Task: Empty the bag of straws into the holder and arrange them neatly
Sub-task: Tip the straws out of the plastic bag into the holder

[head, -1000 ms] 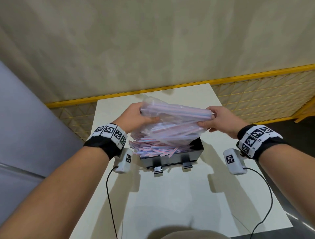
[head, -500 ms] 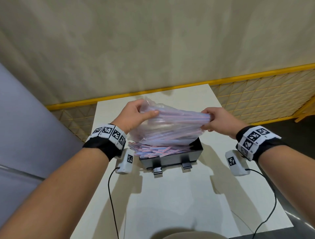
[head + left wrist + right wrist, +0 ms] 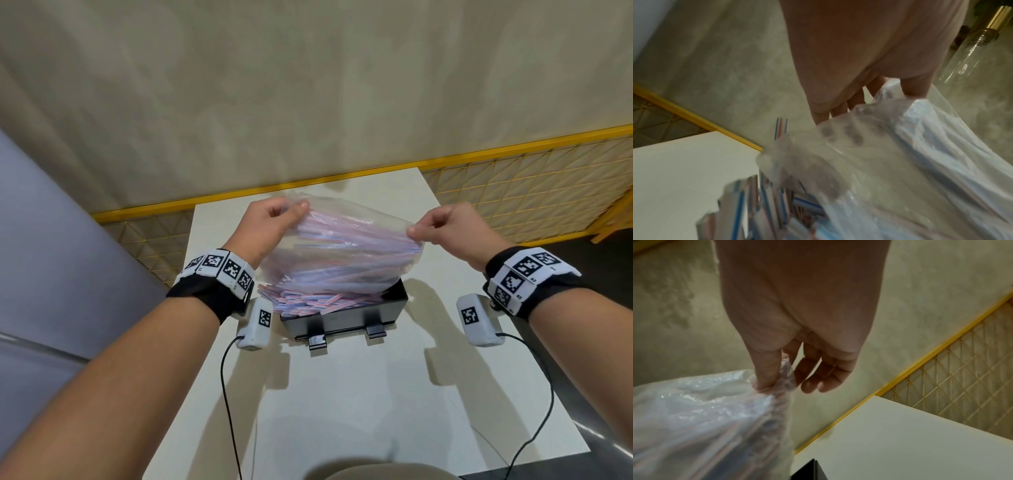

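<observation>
A clear plastic bag of pink, blue and white striped straws hangs upside down over a black box holder on the white table. My left hand pinches the bag's upper left corner, and my right hand pinches its upper right corner. Loose straws lie heaped in the holder and stick out over its left rim. The left wrist view shows the bag with straw ends below it. In the right wrist view thumb and forefinger pinch the bag; the holder's corner shows below.
A yellow-framed mesh fence runs behind the table against a beige wall. A grey surface stands to the left. Cables hang from both wrist cameras over the table's front half.
Both hands have lifted the bag higher above the holder and moved from gripping its sides to pinching its top corners. More straws have dropped into the holder.
</observation>
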Demonstrator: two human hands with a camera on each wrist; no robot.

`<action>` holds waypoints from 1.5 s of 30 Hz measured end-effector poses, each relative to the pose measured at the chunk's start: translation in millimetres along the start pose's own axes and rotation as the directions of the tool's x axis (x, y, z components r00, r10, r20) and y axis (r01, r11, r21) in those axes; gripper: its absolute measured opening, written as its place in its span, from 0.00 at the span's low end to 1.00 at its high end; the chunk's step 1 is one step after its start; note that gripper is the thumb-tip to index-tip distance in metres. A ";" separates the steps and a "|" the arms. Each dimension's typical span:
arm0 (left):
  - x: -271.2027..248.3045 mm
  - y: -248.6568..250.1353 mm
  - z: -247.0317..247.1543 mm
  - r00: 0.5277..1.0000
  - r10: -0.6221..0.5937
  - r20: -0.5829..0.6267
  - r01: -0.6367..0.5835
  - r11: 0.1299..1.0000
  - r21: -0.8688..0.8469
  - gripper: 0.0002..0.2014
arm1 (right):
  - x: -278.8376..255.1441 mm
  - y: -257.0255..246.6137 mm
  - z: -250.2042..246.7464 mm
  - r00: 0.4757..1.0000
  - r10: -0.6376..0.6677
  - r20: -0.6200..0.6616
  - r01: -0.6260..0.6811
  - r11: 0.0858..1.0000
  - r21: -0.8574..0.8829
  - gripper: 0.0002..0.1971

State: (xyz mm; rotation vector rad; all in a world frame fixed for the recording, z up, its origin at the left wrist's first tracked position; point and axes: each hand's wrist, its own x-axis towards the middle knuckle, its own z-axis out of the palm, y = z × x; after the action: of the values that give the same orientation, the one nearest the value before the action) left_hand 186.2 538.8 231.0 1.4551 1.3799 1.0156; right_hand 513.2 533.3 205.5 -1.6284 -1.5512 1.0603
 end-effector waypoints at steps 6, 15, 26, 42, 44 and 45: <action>-0.4 -1.0 3.6 0.999 0.047 -0.013 -0.046 0.994 0.095 0.08 | 1.0 -4.6 1.5 0.998 -0.067 -0.002 0.067 0.997 0.036 0.10; -1.8 9.6 2.0 0.997 0.076 -0.030 -0.075 0.997 0.017 0.10 | 1.9 -4.9 10.3 0.983 -0.183 0.025 0.185 0.974 -0.132 0.15; 0.7 13.4 7.5 0.993 0.116 -0.007 -0.114 0.986 0.121 0.12 | 3.0 -8.6 20.0 0.974 -0.225 0.026 0.226 0.961 -0.162 0.15; -2.6 -8.0 11.4 0.977 -0.054 0.207 -0.002 0.966 0.259 0.27 | 0.8 -3.9 27.3 0.973 -0.117 0.201 0.207 0.832 -0.514 0.16; -2.2 -11.2 10.9 0.973 -0.032 0.229 -0.050 0.937 0.345 0.30 | 0.8 -3.6 25.0 0.974 -0.147 0.175 0.213 0.857 -0.470 0.12; -1.9 -12.3 10.8 0.977 -0.023 0.213 -0.056 0.933 0.355 0.32 | 0.2 -3.8 24.4 0.974 -0.156 0.167 0.215 0.874 -0.435 0.10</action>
State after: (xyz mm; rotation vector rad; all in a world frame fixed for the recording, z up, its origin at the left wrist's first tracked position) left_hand 192.8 536.5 216.1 1.7889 1.4460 0.6096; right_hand 489.9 531.9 197.4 -1.6810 -2.1159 0.7450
